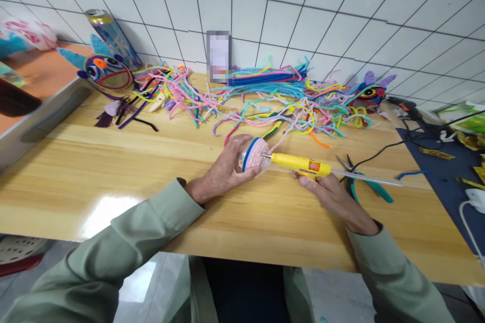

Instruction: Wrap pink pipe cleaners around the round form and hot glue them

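The left hand (231, 164) pinches a clear, rounded plastic container wrapped in pink and blue strands (256, 154), central over the pale wooden table (242, 227). The right hand (329, 194) has its grip closed around a yellow glue gun (295, 162), metal nozzle (267, 156) at the container's right side.

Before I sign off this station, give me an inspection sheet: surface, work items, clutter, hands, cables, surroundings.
Surface: wooden table, bright glare at left front.
Work items: yellow glue gun, clear glue stick out its rear; pink-wrapped container with blue band, nozzle at the wrap, contact unclear.
Clutter: loose pipe cleaners along the back; teal-handled pliers lying open.
Hands: left hand holds the container; right hand grips the gun.
Cables: black cable crosses the pliers in view.
Surroundings: white tiled wall; drinks can, back left.
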A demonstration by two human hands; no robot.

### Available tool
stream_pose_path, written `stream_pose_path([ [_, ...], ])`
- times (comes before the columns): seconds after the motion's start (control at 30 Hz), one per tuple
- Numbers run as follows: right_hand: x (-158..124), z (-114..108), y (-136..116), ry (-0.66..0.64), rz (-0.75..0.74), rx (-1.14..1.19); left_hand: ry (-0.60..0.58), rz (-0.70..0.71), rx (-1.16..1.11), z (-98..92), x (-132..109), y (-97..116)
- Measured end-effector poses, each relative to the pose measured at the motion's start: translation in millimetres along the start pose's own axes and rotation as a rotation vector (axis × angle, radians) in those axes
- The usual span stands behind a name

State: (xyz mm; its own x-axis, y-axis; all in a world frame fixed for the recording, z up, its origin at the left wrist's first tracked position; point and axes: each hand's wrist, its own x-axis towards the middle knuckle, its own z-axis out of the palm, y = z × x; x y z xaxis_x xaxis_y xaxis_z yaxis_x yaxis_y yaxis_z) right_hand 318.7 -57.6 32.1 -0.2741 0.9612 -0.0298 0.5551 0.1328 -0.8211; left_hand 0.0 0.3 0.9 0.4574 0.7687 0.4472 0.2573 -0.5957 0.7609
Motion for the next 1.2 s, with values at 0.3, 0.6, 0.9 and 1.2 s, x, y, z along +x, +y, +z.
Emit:
stream_pose_path([
  [0.3,0.9,0.2,-1.4,0.02,-0.003,0.014,0.012,0.017,0.005,1.3,-0.1,-1.1],
  [0.6,0.1,2.7,4.7,0.018,-0.05,0.027,0.001,0.031,0.013,-0.7,0.5,1.1],
  [0.9,0.0,2.1,2.3,0.046,-0.041,0.052,-0.013,-0.002,0.027,-1.2,0.0,1.7],
  [1.2,0.8,4.3,8.8,0.028,-0.035,0.039,0.002,0.038,0.032,-0.1,-0.1,0.3],
])
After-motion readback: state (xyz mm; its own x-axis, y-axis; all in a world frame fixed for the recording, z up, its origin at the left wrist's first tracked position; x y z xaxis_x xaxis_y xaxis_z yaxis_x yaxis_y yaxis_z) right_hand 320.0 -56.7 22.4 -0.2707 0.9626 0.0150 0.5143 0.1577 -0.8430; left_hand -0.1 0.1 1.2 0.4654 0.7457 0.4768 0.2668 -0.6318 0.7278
